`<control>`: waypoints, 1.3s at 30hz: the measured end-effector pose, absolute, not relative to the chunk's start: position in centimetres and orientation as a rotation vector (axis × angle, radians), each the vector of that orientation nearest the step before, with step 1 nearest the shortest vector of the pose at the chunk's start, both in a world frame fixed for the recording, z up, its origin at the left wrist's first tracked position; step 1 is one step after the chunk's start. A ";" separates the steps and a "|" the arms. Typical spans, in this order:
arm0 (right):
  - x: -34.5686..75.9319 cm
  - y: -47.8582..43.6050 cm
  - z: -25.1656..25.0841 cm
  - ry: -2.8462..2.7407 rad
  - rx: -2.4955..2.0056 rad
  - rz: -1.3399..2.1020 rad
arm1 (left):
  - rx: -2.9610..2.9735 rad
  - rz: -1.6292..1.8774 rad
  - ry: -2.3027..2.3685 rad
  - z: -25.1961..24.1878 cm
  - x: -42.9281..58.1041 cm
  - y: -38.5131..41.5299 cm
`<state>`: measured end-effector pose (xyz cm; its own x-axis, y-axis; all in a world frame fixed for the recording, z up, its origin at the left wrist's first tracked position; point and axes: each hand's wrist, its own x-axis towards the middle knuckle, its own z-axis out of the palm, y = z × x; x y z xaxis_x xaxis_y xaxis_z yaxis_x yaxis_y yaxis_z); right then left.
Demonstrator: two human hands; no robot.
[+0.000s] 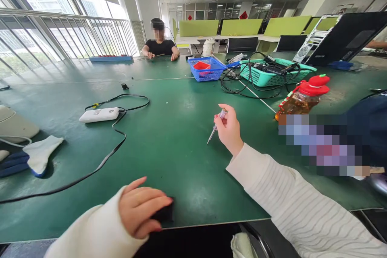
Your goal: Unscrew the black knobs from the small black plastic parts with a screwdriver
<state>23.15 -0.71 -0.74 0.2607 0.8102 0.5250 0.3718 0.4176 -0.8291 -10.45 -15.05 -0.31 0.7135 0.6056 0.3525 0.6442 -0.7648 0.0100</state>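
My right hand (229, 129) is closed round a small screwdriver (223, 115) with a clear handle. Its thin metal shaft slants down to the left, the tip at or just over the green tabletop (181, 145). At the table's near edge, my left hand (142, 207) curls over a small dark flat object (165, 211). The fingers hide much of that object, so its kind cannot be made out.
A white power strip (99, 115) with a black cable lies at left, beyond gloves (45, 153). Blue (208, 73) and green (263, 80) baskets, the latter with cables, stand farther back. A red-lidded bottle (299, 98) is at right. Another person (160, 44) sits opposite.
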 end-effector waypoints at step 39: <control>4.9 -19.0 5.6 -2.348 -0.087 -0.705 | -2.585 -0.152 -1.204 2.4 0.5 8.1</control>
